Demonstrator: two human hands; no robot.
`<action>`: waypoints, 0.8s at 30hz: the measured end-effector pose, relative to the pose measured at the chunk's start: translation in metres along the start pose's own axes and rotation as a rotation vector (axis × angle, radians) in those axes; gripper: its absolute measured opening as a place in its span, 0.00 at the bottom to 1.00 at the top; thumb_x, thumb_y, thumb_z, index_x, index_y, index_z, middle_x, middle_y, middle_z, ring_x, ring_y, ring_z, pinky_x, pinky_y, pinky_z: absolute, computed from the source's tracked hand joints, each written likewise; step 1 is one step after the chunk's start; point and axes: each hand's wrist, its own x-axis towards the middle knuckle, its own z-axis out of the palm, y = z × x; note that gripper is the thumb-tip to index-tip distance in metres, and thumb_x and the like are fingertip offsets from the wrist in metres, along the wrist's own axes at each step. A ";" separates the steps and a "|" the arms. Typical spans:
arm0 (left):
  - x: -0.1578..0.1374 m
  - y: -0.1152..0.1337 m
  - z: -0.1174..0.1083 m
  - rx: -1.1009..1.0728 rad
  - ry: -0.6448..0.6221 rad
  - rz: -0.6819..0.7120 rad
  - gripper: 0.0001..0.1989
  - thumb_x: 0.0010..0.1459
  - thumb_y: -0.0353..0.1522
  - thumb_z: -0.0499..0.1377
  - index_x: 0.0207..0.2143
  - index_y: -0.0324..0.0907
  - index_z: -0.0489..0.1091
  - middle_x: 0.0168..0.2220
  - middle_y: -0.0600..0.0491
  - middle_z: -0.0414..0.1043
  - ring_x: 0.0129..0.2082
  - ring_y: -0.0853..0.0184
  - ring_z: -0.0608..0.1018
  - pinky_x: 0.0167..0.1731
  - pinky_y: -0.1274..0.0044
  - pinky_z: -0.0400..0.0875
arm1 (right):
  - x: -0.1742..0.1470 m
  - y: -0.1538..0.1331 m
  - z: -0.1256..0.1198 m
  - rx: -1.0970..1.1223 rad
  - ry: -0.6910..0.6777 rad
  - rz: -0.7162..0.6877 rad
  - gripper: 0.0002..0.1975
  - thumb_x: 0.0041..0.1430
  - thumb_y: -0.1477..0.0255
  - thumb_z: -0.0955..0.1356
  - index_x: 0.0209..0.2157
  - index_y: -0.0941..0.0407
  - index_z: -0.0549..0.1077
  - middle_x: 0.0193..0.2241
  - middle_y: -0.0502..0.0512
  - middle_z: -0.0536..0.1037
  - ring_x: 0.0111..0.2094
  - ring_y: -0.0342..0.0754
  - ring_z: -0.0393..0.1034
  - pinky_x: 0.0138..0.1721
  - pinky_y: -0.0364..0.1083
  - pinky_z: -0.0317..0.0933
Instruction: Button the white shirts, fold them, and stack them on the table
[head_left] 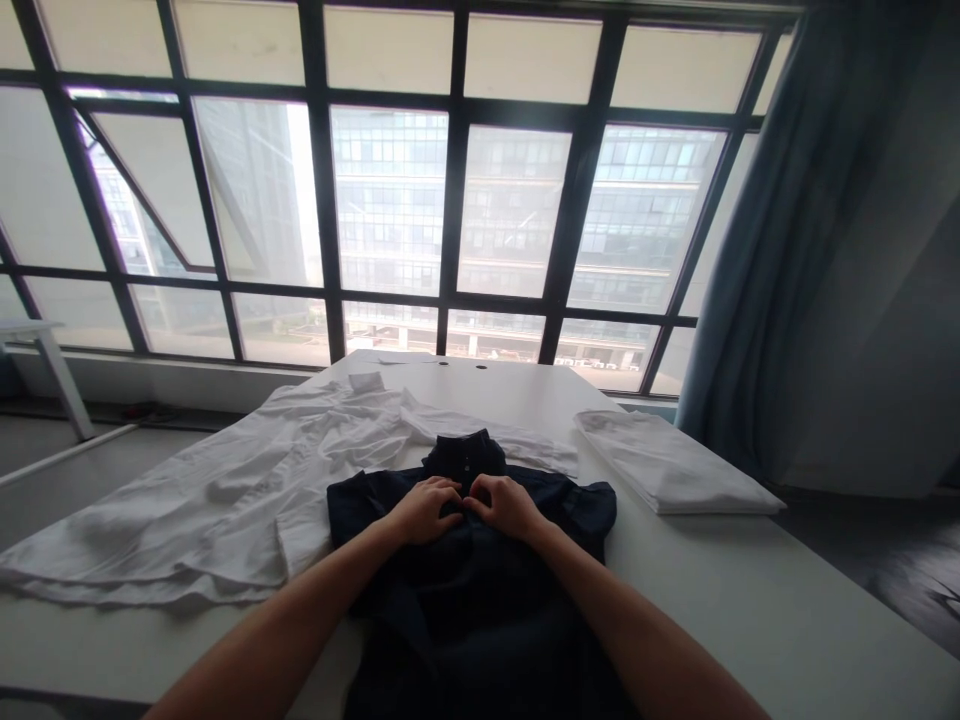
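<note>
A dark navy shirt (480,610) lies front up on the white table, its collar (461,452) pointing away from me. Small buttons show just below the collar. My left hand (429,508) and my right hand (501,503) meet at the front placket, a little under the collar. Both have their fingers bent and pinched on the shirt's front edge. The exact spot between the fingertips, and any button there, is too small and dark to make out.
A rumpled white shirt (225,510) spreads over the left of the table (750,590), one sleeve reaching behind the navy shirt. Folded white cloth (675,465) lies at the right. Windows stand beyond the far edge; a blue-grey curtain (772,250) hangs at the right.
</note>
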 end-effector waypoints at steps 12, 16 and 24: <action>-0.002 0.011 -0.002 0.085 -0.044 -0.007 0.14 0.58 0.34 0.62 0.47 0.44 0.76 0.55 0.48 0.73 0.59 0.54 0.69 0.60 0.63 0.60 | 0.008 -0.004 0.006 -0.144 -0.065 0.185 0.12 0.54 0.63 0.70 0.37 0.54 0.78 0.34 0.57 0.81 0.37 0.52 0.74 0.33 0.44 0.57; -0.002 0.018 -0.002 0.085 0.045 -0.046 0.12 0.60 0.36 0.61 0.44 0.43 0.76 0.51 0.48 0.75 0.55 0.56 0.73 0.57 0.65 0.63 | 0.008 0.000 0.007 0.001 0.043 0.182 0.09 0.55 0.70 0.67 0.33 0.56 0.79 0.31 0.56 0.81 0.34 0.49 0.73 0.34 0.44 0.59; -0.001 0.036 -0.010 0.074 0.257 -0.219 0.07 0.58 0.34 0.61 0.39 0.43 0.72 0.37 0.50 0.77 0.40 0.60 0.79 0.42 0.72 0.70 | 0.007 0.005 0.008 0.545 0.071 0.083 0.10 0.53 0.67 0.66 0.30 0.58 0.75 0.23 0.50 0.74 0.25 0.44 0.67 0.28 0.42 0.60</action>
